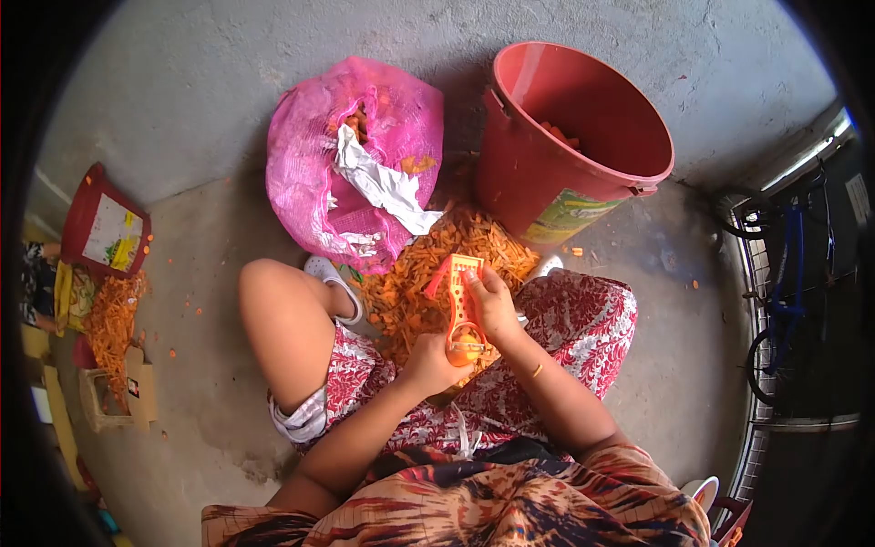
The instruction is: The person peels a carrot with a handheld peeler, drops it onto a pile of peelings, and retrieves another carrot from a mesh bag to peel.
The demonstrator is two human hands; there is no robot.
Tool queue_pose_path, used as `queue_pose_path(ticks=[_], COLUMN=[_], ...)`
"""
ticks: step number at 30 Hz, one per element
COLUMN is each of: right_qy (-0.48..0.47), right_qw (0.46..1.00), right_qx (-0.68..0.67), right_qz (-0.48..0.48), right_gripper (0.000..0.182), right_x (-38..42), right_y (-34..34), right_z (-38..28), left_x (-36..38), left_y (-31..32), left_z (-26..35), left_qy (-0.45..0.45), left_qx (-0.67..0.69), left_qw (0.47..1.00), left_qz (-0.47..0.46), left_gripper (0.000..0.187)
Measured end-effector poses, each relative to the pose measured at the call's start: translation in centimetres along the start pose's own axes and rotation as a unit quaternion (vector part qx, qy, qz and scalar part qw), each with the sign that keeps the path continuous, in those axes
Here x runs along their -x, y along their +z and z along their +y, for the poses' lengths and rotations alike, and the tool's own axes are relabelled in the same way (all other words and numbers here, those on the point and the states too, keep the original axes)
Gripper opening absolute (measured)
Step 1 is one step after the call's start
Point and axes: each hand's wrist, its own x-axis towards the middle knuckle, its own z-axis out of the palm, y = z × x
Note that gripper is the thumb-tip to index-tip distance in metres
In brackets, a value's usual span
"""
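My right hand (493, 305) is closed around an orange plastic peeler (462, 307), which has a holed, grater-like upper part and a blade at its lower end. In my left hand (432, 366) is a carrot (467, 349), its end showing right under the peeler's blade. Fingers of the left hand are wrapped round it and hide the rest. Below and beyond both hands, a heap of orange carrot peelings (401, 314) covers the floor between my legs.
A pink mesh sack (301, 164) with crumpled white material (378, 182) stands ahead. To its right is a big red bucket (510, 173) with orange pieces inside. Far left, another red bucket (84, 205) stands near more peelings (114, 319) and a person's hand. A bicycle (791, 273) is at right.
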Motion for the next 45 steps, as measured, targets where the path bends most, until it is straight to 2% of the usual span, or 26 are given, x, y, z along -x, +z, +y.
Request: queue_pose_path(ticks=[2,4,5,7,8,9,11,12,16,18,20,23,24,26,27,29,31,32,33,35,37,39,41,42,44,45], right_qy=[-0.002,-0.035,-0.052,-0.04,-0.091,-0.102,-0.124,-0.06,-0.037,-0.052,-0.097,-0.126,-0.124,-0.08,-0.058,0.018,0.043,0.012,-0.018,0.006,0.032,0.005,-0.026,-0.031,-0.038,-0.036], right_qw=[0.999,0.983,0.966,0.965,0.958,0.956,0.949,0.953,0.982,0.965,0.899,0.751,0.793,0.865,0.895,0.751,0.734,0.775,0.808,0.739,0.659,0.732,0.797,0.792,0.781,0.776], right_qx=[-0.001,0.121,0.182,0.064,0.07,0.1,0.164,0.18,0.028,0.24,0.427,0.643,0.588,0.493,0.442,0.658,0.672,0.618,0.559,0.65,0.732,0.669,0.597,0.605,0.62,0.626], right_qz=[0.032,0.13,0.177,0.25,0.263,0.257,0.239,0.235,0.181,0.095,-0.004,-0.08,-0.098,-0.047,-0.021,-0.051,-0.082,-0.133,-0.183,-0.178,-0.172,-0.131,-0.087,-0.08,-0.064,-0.068], right_gripper=[0.017,0.017,0.017,0.016,0.015,0.016,0.016,0.017,0.021,0.021,0.02,0.017,0.017,0.019,0.02,0.022,0.021,0.021,0.022,0.026,0.03,0.028,0.027,0.026,0.025,0.025], right_x=[-0.2,-1.4,-2.4,-4.3,-4.7,-4.7,-4.6,-4.3,-3.7,-2.7,-2.0,-1.8,-2.7,-4.4,-6.1,-11.2,-9.2,-9.3,-9.3,-9.4,-9.2,-9.1,-9.3,-9.3,-9.1,-9.2], right_y=[-0.4,-1.7,-2.5,-5.3,-5.8,-5.9,-6.5,-6.7,-4.9,-4.0,-4.0,-3.8,-4.8,-6.9,-8.9,-14.5,-10.8,-10.5,-10.2,-10.3,-10.4,-10.4,-10.3,-10.1,-10.1,-10.2], right_z=[-0.4,0.4,0.9,0.3,-0.1,0.1,0.9,1.3,0.9,-2.5,-4.9,-9.6,-9.9,-8.5,-6.9,-1.6,-4.3,-4.0,-3.7,-3.3,-2.9,-2.9,-3.6,-3.9,-4.6,-4.5], left_x=[-0.2,-0.2,0.1,1.1,1.1,0.6,0.0,-0.3,-0.3,-0.4,-0.4,0.2,-0.1,-1.0,-1.9,-4.4,-8.9,-11.3,-14.1,-18.9,-22.1,-25.0,-25.8,-26.1,-25.4,-24.9], left_y=[-0.3,-0.2,0.2,1.1,1.2,1.0,-0.1,-0.7,0.1,0.1,0.3,0.6,0.6,0.5,0.6,0.5,-0.4,-1.5,-2.8,-4.9,-4.7,-4.5,-5.3,-5.7,-6.9,-8.0], left_z=[0.3,0.1,0.5,1.7,1.5,1.6,0.5,0.7,0.3,-0.1,-0.9,-2.2,-2.3,-2.3,-2.0,-0.8,1.5,3.7,7.5,13.0,16.2,17.5,16.2,15.0,10.7,8.6], left_qy=[-0.009,0.002,0.07,0.206,0.177,0.118,0.043,0.041,0.01,-0.014,-0.058,-0.085,-0.102,-0.135,-0.125,-0.109,-0.064,0.015,0.093,0.19,0.251,0.402,0.403,0.403,0.281,0.218], left_qx=[-0.011,-0.011,-0.022,-0.045,-0.036,-0.04,-0.062,-0.073,-0.045,-0.071,-0.118,-0.324,-0.33,-0.34,-0.343,-0.347,-0.285,-0.193,-0.215,-0.086,-0.069,-0.083,-0.141,-0.168,-0.269,-0.25], left_qw=[0.999,0.999,0.996,0.976,0.982,0.988,0.994,0.995,0.998,0.997,0.987,0.866,0.836,0.763,0.771,0.787,0.788,0.835,0.845,0.903,0.962,0.892,0.886,0.882,0.916,0.943], left_qz=[0.029,0.041,0.046,0.049,0.051,0.09,0.083,0.061,0.047,-0.011,-0.091,-0.37,-0.426,-0.533,-0.522,-0.498,-0.541,-0.515,-0.481,-0.376,-0.076,0.188,0.181,0.177,0.092,0.03], left_gripper=[0.025,0.027,0.025,0.022,0.023,0.022,0.027,0.025,0.023,0.026,0.03,0.03,0.03,0.031,0.031,0.032,0.032,0.034,0.035,0.037,0.064,0.071,0.071,0.071,0.054,0.041])
